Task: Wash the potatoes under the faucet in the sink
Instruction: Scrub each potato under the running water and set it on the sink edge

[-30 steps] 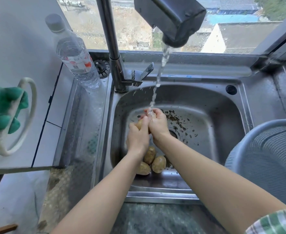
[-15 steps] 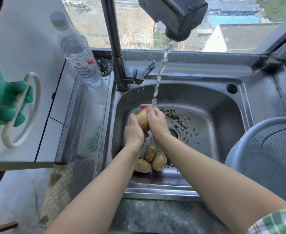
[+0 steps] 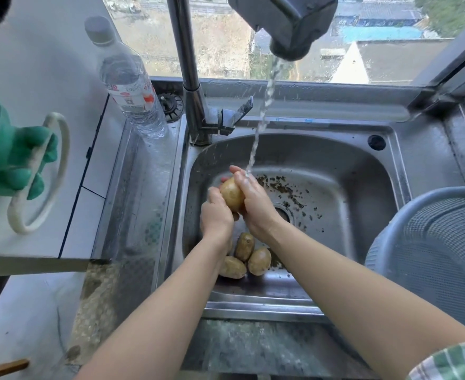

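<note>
While water runs from the faucet (image 3: 288,26), one potato (image 3: 231,193) is clasped between left hand (image 3: 216,215) and right hand (image 3: 254,198) over the sink (image 3: 335,171); three potatoes (image 3: 246,257) lie seemingly unwashed at its near side.

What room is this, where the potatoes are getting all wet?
Most likely a kitchen: a steel sink under a running faucet, potatoes in the basin, and a colander waiting beside it.

potatoes (image 3: 231,194) x4 | bottle (image 3: 132,89) x1 | colander (image 3: 431,242) x1 | hands (image 3: 216,215) x2
</note>
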Demonstrator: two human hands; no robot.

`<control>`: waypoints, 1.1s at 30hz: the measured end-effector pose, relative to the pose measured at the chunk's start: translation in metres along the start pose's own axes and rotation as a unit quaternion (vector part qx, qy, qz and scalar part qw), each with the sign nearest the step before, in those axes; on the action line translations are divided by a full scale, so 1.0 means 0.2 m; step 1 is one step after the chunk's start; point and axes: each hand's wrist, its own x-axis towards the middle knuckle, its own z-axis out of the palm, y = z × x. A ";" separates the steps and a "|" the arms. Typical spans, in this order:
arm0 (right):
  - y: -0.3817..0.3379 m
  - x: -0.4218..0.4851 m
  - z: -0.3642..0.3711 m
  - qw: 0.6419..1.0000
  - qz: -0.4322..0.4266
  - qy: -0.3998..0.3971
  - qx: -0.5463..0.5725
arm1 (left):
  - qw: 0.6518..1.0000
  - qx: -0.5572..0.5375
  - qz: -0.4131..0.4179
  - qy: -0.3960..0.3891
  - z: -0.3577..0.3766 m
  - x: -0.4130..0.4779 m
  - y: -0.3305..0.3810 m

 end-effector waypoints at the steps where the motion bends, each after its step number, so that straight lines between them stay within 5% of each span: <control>1: 0.01 -0.01 0.00 1.000 0.005 -0.012 0.004 | 1.000 -0.001 -0.019 -0.008 -0.01 0.00 0.01; 7: -0.02 0.04 0.00 0.993 0.036 0.116 0.009 | 0.993 0.059 0.055 -0.085 0.01 -0.06 -0.04; 12: -0.02 0.03 -0.03 0.995 0.056 0.068 -0.041 | 0.982 0.087 0.129 -0.104 -0.05 -0.04 -0.03; 18: -0.05 0.03 0.01 0.969 0.150 0.038 -0.191 | 0.934 0.236 0.239 0.120 -0.21 0.00 0.00; 22: -0.02 0.02 0.08 0.952 0.188 -0.009 -0.241 | 0.923 0.233 0.204 0.227 -0.40 0.07 0.07; 33: 0.05 0.08 0.24 0.957 0.173 -0.020 -0.232 | 0.897 0.346 0.166 0.220 -0.52 0.17 0.08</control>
